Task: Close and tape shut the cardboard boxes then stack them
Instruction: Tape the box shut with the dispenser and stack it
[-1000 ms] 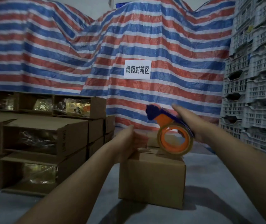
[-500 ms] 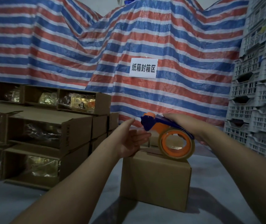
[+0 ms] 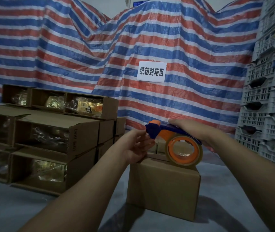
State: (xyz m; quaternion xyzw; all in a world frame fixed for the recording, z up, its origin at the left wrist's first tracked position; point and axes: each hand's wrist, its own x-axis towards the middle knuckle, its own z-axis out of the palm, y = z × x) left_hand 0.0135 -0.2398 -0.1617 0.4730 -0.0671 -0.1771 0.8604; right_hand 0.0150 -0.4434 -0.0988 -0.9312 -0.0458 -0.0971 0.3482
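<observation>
box [image 3: 163, 185] flaps closed, taping just starting; right hand [image 3: 186, 129] gripping tape dispenser [image 3: 175, 143], left hand [image 3: 136, 149] open steadying top; stacking left.

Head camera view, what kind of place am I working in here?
Most likely a warehouse packing area. A striped tarp covers the back wall, open cardboard boxes of wrapped goods are stacked at left, and grey plastic crates tower at right. The right hand holds a tape dispenser over a box.
</observation>
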